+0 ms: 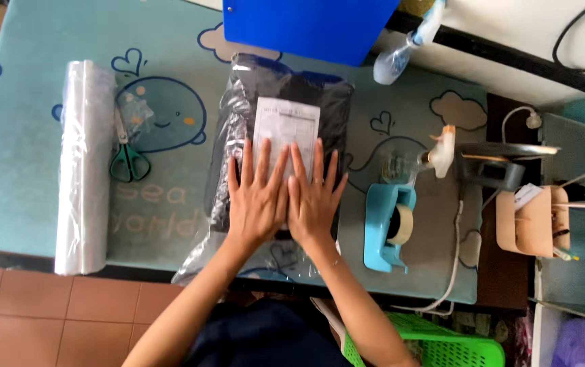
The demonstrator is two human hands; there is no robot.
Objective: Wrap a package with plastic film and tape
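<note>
1. The left hand (257, 200) and right hand (314, 198) are laid flat, fingers spread, side by side.
2. The bagged dark garment (279, 115), mid-table, is pressed, seemingly on its paper label (284, 129).

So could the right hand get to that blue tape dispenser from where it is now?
Probably yes. The right hand lies flat on the bagged dark garment, and the tape dispenser stands just to its right with only bare mat between them.
</note>
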